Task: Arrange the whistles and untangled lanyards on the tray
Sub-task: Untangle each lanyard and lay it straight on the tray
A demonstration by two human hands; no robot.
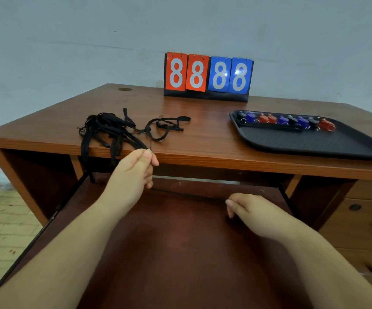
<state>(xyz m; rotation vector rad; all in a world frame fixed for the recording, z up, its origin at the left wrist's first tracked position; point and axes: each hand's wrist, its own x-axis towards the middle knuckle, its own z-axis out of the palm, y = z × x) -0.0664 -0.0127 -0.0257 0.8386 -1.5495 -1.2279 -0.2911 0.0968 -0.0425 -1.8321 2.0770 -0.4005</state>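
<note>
A tangle of black lanyards (116, 130) lies on the left of the wooden desk (202, 134), some straps hanging over its front edge. My left hand (133, 172) pinches the end of one strap at the desk's edge. My right hand (249, 210) hovers lower, over the pulled-out keyboard shelf, fingers loosely curled and holding nothing. On the right sits a black tray (314, 141). Several blue, red and black whistles (285, 120) stand in a row along its far side, with one straight black lanyard (274, 127) laid in front of them.
A flip scoreboard (207, 78) showing 8888 stands at the back of the desk against the wall. A keyboard shelf (176, 241) is pulled out below the desk. Drawers (363, 219) are at the right.
</note>
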